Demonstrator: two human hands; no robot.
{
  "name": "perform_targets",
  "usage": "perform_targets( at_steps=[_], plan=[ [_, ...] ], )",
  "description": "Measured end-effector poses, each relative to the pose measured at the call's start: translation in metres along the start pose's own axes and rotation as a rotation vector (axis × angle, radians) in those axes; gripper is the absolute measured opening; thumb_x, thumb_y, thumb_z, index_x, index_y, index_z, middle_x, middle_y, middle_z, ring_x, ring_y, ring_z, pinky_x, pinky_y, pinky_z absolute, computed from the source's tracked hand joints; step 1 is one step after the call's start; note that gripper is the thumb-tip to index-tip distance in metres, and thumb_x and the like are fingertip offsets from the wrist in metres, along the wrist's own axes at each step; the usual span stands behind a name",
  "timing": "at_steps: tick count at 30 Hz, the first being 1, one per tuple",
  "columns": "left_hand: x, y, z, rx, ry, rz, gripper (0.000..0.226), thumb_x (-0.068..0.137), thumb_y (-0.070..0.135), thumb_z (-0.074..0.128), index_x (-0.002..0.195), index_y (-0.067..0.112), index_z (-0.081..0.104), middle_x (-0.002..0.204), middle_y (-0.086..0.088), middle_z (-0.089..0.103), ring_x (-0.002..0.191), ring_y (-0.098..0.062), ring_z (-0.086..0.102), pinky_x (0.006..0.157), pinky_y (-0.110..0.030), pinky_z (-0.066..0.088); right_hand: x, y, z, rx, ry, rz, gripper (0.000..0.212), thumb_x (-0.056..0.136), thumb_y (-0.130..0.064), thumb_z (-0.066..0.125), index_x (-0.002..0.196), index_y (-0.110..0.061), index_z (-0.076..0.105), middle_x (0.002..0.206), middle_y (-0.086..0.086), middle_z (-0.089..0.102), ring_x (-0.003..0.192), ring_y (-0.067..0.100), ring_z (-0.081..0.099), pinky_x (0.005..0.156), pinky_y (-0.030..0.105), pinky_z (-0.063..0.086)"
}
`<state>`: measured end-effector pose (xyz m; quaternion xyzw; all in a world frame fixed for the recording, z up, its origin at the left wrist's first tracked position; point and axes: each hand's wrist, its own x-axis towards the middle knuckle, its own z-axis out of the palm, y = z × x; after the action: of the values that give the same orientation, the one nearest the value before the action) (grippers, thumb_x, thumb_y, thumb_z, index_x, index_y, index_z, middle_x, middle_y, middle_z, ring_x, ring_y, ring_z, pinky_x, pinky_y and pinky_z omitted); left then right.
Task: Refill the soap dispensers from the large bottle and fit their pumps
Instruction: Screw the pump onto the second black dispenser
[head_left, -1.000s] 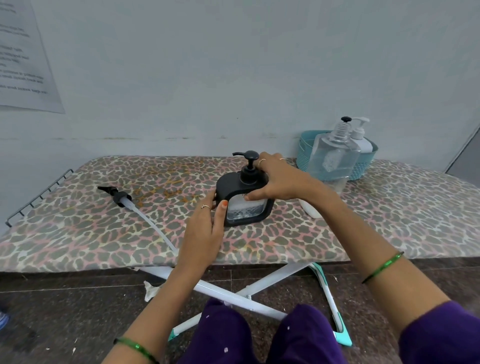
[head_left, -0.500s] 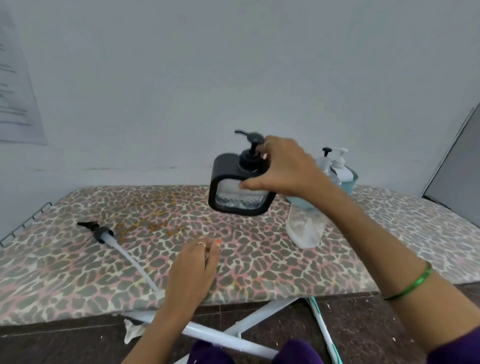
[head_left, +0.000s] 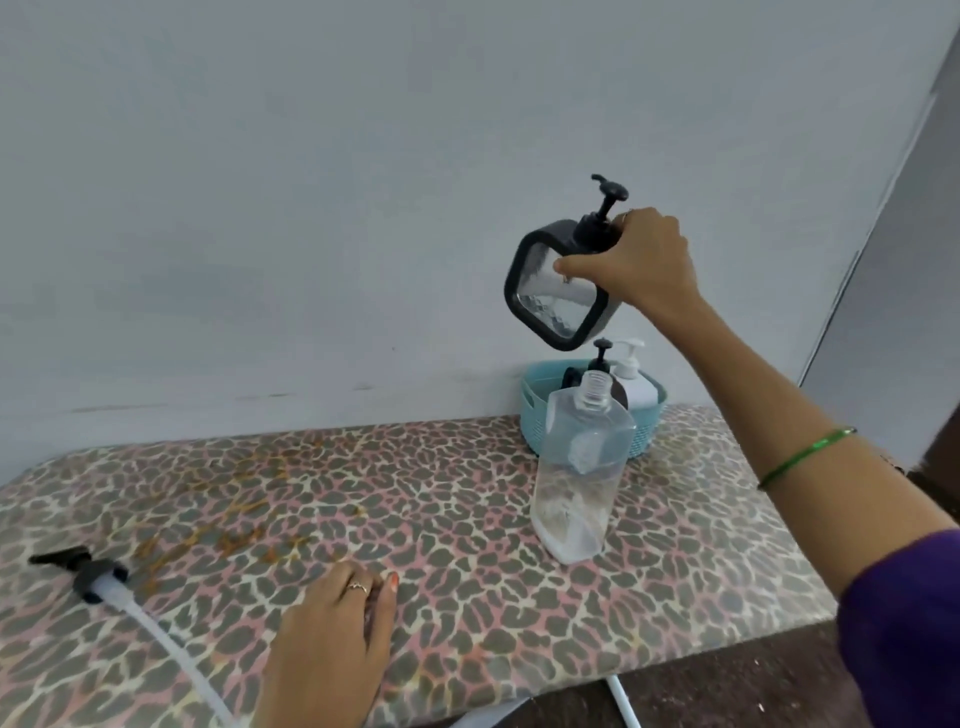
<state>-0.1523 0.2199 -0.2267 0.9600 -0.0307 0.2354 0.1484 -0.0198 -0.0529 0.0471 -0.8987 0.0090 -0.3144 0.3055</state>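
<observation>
My right hand (head_left: 641, 262) grips a square black-framed soap dispenser (head_left: 550, 304) by its top, with its black pump (head_left: 605, 200) fitted. The dispenser hangs tilted in the air above the teal basket (head_left: 537, 415). A large clear bottle (head_left: 582, 478), uncapped and nearly empty, stands on the leopard-print board (head_left: 441, 499) in front of the basket. The bottle's black pump with its long white tube (head_left: 106, 582) lies loose at the board's left. My left hand (head_left: 332, 639) rests on the board's near edge with fingers relaxed and holds nothing.
Inside the basket stand a white pump bottle (head_left: 631, 382) and a dark one with a black pump (head_left: 602, 358). A grey wall rises right behind the board. A white frame leg (head_left: 623, 706) shows below the board's front edge, above the dark floor.
My right hand has lifted the black dispenser off the board and carried it up and right, above the basket. My left hand let go of it and dropped to the board's edge.
</observation>
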Motion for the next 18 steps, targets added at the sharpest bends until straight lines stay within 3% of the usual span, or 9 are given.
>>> perform_targets(
  at_steps=[4,7,12,18],
  plan=[
    [-0.003,-0.003,0.003,0.019,0.042,0.026,0.035,0.096,0.041,0.049,0.078,0.019,0.07,0.082,0.007,0.062,0.067,-0.015,0.063,0.053,-0.03,0.053,-0.002,0.026,0.03,-0.076,-0.008,0.076,0.037,0.066,-0.039,0.075,0.077,-0.009,0.058,0.065,-0.004,0.051,0.07,0.021,0.057,0.056,0.028,0.041],
    [-0.004,-0.002,0.001,0.006,0.07,0.032,0.042,0.089,0.044,0.038,0.079,0.018,0.07,0.081,0.006,0.062,0.067,-0.015,0.063,0.054,-0.03,0.054,-0.004,0.04,0.053,-0.135,-0.023,0.098,0.034,0.069,-0.037,0.074,0.074,-0.01,0.054,0.065,-0.004,0.047,0.07,0.022,0.055,0.056,0.029,0.038],
    [-0.006,-0.001,0.002,-0.007,0.087,0.017,0.047,0.089,0.042,0.036,0.081,0.014,0.072,0.08,0.004,0.063,0.067,-0.018,0.064,0.055,-0.032,0.054,-0.005,0.056,0.084,-0.225,-0.071,0.083,0.035,0.071,-0.036,0.072,0.08,-0.009,0.051,0.085,0.006,0.056,0.079,0.027,0.055,0.06,0.031,0.037],
    [-0.008,-0.001,0.001,-0.039,0.091,0.016,0.045,0.091,0.042,0.036,0.086,0.015,0.072,0.08,0.007,0.06,0.065,-0.015,0.061,0.057,-0.033,0.054,0.001,0.071,0.09,-0.341,-0.137,0.101,0.034,0.073,-0.035,0.071,0.08,-0.009,0.051,0.08,0.004,0.051,0.072,0.025,0.051,0.058,0.029,0.035]
  ],
)
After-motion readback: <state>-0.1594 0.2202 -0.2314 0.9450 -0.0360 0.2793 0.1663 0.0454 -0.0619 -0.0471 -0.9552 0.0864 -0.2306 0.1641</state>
